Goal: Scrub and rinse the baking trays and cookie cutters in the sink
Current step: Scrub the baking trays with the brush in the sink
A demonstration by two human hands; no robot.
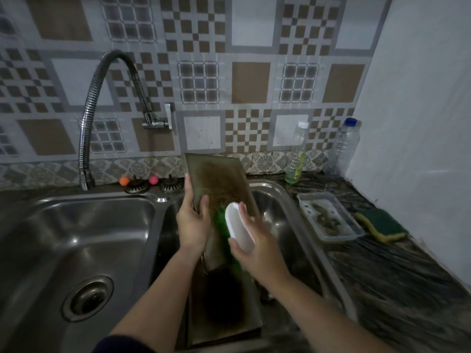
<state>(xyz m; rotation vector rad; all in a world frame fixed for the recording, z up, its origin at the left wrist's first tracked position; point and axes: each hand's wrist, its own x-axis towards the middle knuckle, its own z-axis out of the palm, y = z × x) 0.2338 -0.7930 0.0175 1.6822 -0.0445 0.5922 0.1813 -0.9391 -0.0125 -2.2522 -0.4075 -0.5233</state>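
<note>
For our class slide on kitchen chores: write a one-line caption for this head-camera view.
Left hand steadies a grimy baking tray over the sink while the right hand scrubs it with a green-bristled brush.

Sink (76, 225): brushed stainless steel, satin sheen with bright glints; tap (102, 80) is ribbed flexible metal hose, chrome-glossy. Tray (216, 179): dull metal, matt, face coated in rough brown baked-on residue; brush (239, 225) has a smooth glossy white plastic back and green bristles. Counter (407, 263): dark streaked stone-look surface, slightly shiny; on it a clear plastic tub (331, 217), clear plastic bottles (344, 146) and a coarse green-and-yellow sponge (379, 222); wall (249, 82) of smooth patterned tile.
</note>
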